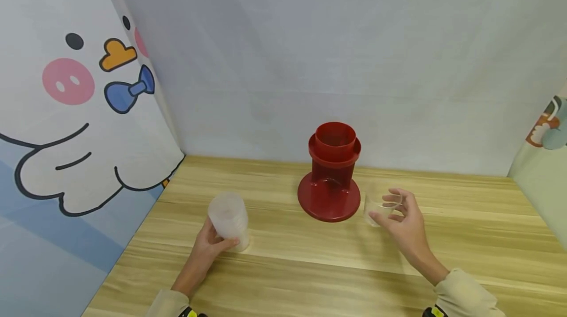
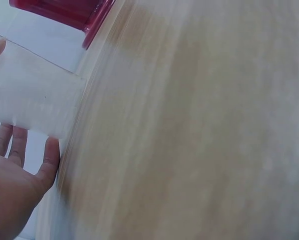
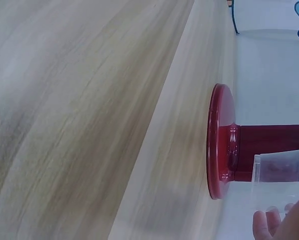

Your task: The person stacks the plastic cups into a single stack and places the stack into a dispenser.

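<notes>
My left hand (image 1: 208, 245) grips a stack of frosted translucent plastic cups (image 1: 228, 216) low on the left of the table, thumb on the near side. In the left wrist view the cup stack (image 2: 37, 87) lies between the thumb and several fingers (image 2: 50, 162). To the right, my right hand (image 1: 407, 228) holds a single clear plastic cup (image 1: 374, 211) between thumb and fingers. The right wrist view shows that clear cup (image 3: 279, 167) overlapping a red plastic stand (image 1: 333, 181), which has a round base, an upright column and a ringed open top.
The red stand is upright near the back of the wood-grain table (image 1: 283, 277), between both hands. Behind it hangs a plain pale cloth (image 1: 345, 51). A cartoon-printed cloth (image 1: 88, 149) borders the left side, and another printed cloth (image 1: 547, 174) the right.
</notes>
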A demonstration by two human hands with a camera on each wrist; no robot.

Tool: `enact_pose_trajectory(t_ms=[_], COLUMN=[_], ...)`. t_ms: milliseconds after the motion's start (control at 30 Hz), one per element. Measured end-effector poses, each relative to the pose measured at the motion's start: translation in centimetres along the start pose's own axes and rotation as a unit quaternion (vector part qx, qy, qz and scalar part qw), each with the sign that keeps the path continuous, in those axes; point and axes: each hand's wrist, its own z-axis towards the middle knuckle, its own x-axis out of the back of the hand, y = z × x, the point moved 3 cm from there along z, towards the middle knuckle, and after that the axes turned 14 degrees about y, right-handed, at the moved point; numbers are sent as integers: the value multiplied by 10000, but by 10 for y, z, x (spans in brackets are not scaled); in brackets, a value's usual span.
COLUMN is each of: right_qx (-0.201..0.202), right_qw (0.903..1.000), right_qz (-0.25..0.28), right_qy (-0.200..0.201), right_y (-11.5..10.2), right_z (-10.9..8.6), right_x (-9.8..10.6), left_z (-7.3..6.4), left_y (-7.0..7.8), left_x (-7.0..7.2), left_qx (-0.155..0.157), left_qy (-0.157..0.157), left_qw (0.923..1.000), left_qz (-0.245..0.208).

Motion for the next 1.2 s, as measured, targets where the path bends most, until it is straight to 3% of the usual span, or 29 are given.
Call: enact_pose_trajectory(t_ms=[467,1200], right_qx=[153,299], right_qw=[9997,9966], right_qz=[175,711], right_qy=[-122,-304], right_y=[-19,-44], right_z=[-6,-15], right_x=[-7,-19], left_z=[-1,0], left_y=[0,-1], left_x=[0,1], left_qx=[103,24], left_qy=[-23,-7], left_qw=[9999,10000], left_qz=[-98,-9])
